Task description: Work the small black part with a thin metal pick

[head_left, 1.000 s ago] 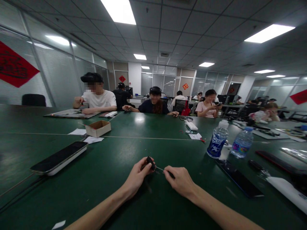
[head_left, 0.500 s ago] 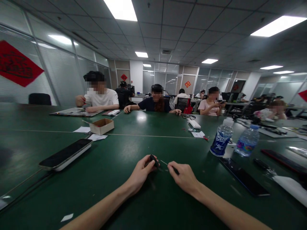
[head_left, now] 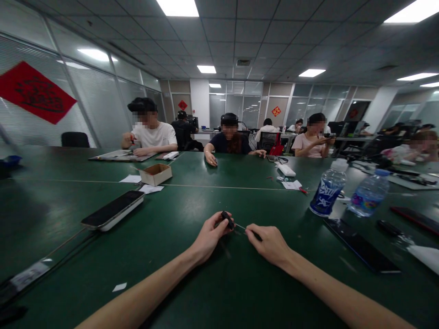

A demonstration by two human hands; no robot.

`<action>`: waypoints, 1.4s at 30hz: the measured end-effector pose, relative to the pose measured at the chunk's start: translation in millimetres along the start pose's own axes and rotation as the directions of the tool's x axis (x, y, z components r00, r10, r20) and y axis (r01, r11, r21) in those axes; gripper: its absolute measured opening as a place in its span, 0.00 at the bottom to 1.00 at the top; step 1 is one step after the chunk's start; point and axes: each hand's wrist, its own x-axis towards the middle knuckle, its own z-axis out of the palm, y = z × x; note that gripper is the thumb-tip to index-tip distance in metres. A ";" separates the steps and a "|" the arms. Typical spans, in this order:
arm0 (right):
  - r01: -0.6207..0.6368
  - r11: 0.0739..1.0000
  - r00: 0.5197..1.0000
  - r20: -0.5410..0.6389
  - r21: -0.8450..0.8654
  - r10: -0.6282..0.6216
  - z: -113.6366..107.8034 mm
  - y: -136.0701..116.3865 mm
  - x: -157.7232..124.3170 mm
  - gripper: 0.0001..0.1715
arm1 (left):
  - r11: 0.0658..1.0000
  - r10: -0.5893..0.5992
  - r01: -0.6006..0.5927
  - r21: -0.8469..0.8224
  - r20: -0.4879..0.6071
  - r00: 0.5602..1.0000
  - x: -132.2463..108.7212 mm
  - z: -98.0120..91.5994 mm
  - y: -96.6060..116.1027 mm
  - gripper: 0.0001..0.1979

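From my remote station I see 2 bare forearms reaching in from the near edge, with the hands close together over the green table (head_left: 192, 292). The left hand (head_left: 209, 240) is clamped on a small black part (head_left: 227, 220), gripped between thumb and fingers. The right hand (head_left: 270, 246) is pinched shut on a thin metal rod (head_left: 242, 227), whose dark end disappears into the fingers. The rod points at the black part and its tip sits just beside it (too fine for me to tell whether they touch). The hands stay apart, with a narrow gap between them.

Near left lies a black phone on a white case (head_left: 113, 209); farther left are a cardboard box (head_left: 156, 174) and paper slips (head_left: 149, 188). To the right stand a blue-labelled water bottle (head_left: 325, 196) and a clear water bottle (head_left: 369, 194), with a dark phone (head_left: 360, 246) flat on the table nearer me. At the far side sit a co-worker in a white T-shirt (head_left: 153, 136) and a co-worker in a navy top (head_left: 229, 144).
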 end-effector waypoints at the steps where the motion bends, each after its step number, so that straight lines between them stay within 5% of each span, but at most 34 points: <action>1: 0.000 1.000 1.000 -0.001 -0.005 0.000 0.1 0.3 0.1 0.16 | 1.000 -0.001 0.001 -0.001 -0.005 1.000 0.2 -0.3 -0.4 0.15; 23: 0.030 0.999 1.000 -0.008 0.013 -0.030 3.6 3.8 -2.6 0.13 | 0.996 0.024 -0.027 0.082 0.043 0.999 -2.1 1.5 6.9 0.14; 29: -0.133 0.984 0.968 -0.199 0.116 0.155 2.2 6.4 5.6 0.17 | 0.953 -0.026 -0.064 0.297 0.290 0.957 -7.7 11.4 19.2 0.11; 42: 0.021 0.998 1.000 -0.022 0.061 -0.020 3.0 0.3 5.2 0.13 | 0.984 -0.073 0.067 -0.168 -0.027 0.997 2.9 -4.4 -2.8 0.15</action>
